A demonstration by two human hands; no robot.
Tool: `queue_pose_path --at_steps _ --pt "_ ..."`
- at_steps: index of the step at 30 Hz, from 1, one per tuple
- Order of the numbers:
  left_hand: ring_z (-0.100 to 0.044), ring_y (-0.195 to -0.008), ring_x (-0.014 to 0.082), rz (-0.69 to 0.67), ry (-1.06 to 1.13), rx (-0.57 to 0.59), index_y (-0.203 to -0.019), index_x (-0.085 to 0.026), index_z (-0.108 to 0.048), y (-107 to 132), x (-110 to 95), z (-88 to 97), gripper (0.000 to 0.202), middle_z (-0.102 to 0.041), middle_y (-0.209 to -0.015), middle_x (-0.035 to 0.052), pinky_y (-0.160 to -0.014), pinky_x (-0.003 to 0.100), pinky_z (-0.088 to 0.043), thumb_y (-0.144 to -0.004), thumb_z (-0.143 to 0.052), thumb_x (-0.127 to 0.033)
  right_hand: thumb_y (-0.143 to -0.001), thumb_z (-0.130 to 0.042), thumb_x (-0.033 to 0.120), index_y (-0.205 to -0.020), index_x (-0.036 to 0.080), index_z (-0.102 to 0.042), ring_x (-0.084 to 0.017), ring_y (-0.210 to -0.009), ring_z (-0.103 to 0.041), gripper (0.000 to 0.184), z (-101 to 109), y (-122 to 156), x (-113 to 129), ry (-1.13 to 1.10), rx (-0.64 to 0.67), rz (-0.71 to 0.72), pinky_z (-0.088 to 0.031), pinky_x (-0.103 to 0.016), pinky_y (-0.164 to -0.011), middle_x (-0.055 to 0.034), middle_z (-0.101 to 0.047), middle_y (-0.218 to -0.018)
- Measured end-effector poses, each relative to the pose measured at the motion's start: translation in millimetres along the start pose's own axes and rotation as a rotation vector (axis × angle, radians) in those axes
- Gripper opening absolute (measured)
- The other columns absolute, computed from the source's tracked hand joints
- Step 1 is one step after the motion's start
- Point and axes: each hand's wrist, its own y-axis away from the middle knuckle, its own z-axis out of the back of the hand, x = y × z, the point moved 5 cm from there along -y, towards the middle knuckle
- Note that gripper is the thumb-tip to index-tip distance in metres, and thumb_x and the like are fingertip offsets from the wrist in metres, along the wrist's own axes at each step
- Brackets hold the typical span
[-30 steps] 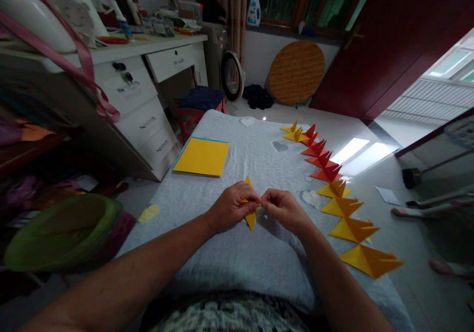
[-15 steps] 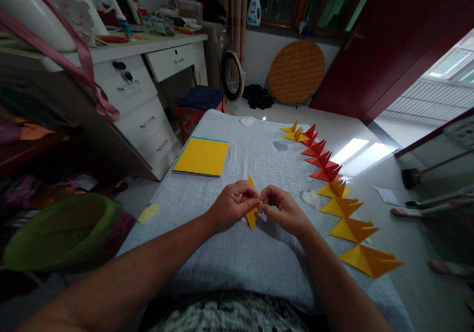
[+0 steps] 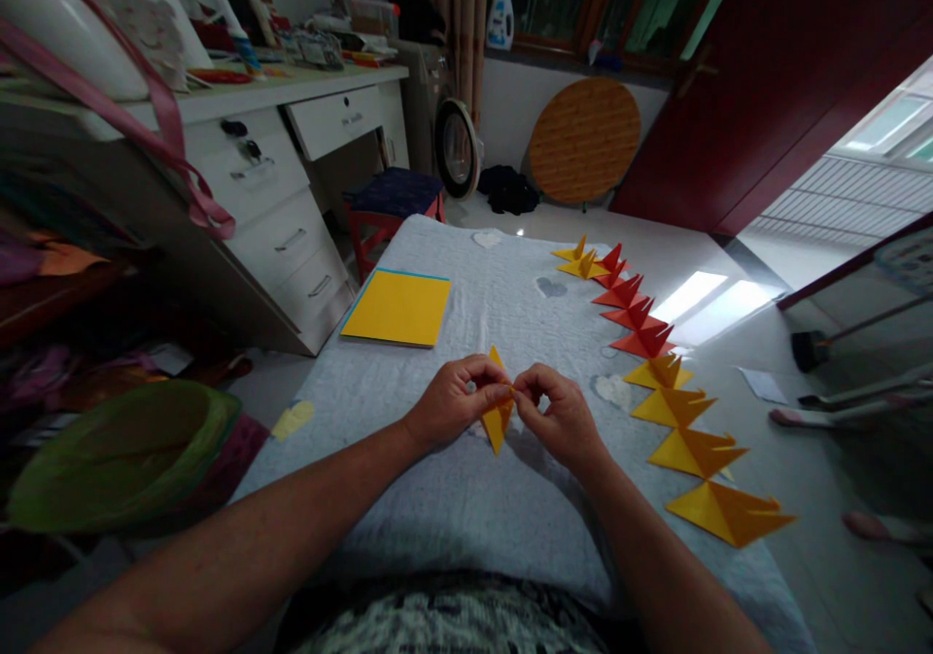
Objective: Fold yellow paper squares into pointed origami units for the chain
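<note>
Left hand (image 3: 459, 396): thumb and fingers pinch the yellow folded paper (image 3: 497, 429), mid-table; a slack grip might let it slip.
Right hand (image 3: 560, 411): fingertips nipped together at the paper's right side; a hard tug could tear or miscrease it.
Table (image 3: 473, 294) left edge: one paper stack (image 3: 397, 310).
Table right edge: two far yellow pieces (image 3: 581, 264), about five overlapping red pieces (image 3: 641, 341), four near yellow pieces (image 3: 731, 513); an outswung arm could knock them off.

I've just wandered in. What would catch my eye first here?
Probably the row of folded red and yellow paper shapes along the right side of the pale cloth. Next, the left hand and right hand meet near the middle, pinching a folded yellow piece. Farther off, toward the cloth's left edge, lies a flat yellow square.
</note>
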Motion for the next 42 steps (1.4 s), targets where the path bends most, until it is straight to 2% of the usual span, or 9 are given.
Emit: queue_pose_path --at_steps 10,21,33,42 --pt "-0.061 -0.077 0.0149 -0.064 -0.033 0.011 -0.083 -0.017 -0.070 0 -3 -0.9 0.012 -0.068 -0.080 0.0018 -0.076 0.028 -0.048 -0.087 -0.068 -0.028 -0.083 -0.054 0.018 -0.075 0.022 -0.056 -0.012 -0.056 -0.050 0.009 1 0 7 0.022 -0.006 0.066 -0.041 -0.023 -0.056 0.0027 -0.055 -0.063" --pt "-0.057 -0.075 0.0138 0.003 -0.016 0.002 -0.082 -0.016 -0.068 0 -2 -2.3 0.014 -0.064 -0.078 0.0006 -0.071 0.025 -0.044 -0.088 -0.066 -0.028 -0.085 -0.053 0.010 -0.083 0.020 -0.058 -0.013 -0.063 -0.054 0.012 -2 5 10 0.139 -0.084 0.272 -0.044 -0.024 -0.060 0.0006 -0.055 -0.072" --pt "-0.060 -0.077 0.0146 -0.067 -0.081 0.030 -0.083 -0.017 -0.069 0 -4 -2.1 0.011 -0.067 -0.080 0.0011 -0.076 0.027 -0.046 -0.088 -0.066 -0.026 -0.084 -0.053 0.010 -0.077 0.020 -0.058 -0.012 -0.060 -0.051 0.013 2 3 17 0.117 -0.102 0.267 -0.041 -0.023 -0.057 0.0018 -0.053 -0.067" --pt "-0.058 -0.077 0.0154 -0.129 -0.164 0.013 -0.081 -0.017 -0.066 0 -9 -2.4 0.012 -0.062 -0.078 0.0013 -0.075 0.028 -0.045 -0.089 -0.063 -0.026 -0.083 -0.052 0.010 -0.076 0.020 -0.057 -0.011 -0.058 -0.049 0.013 0 2 16 0.104 -0.069 0.249 -0.040 -0.022 -0.056 0.0024 -0.052 -0.065"
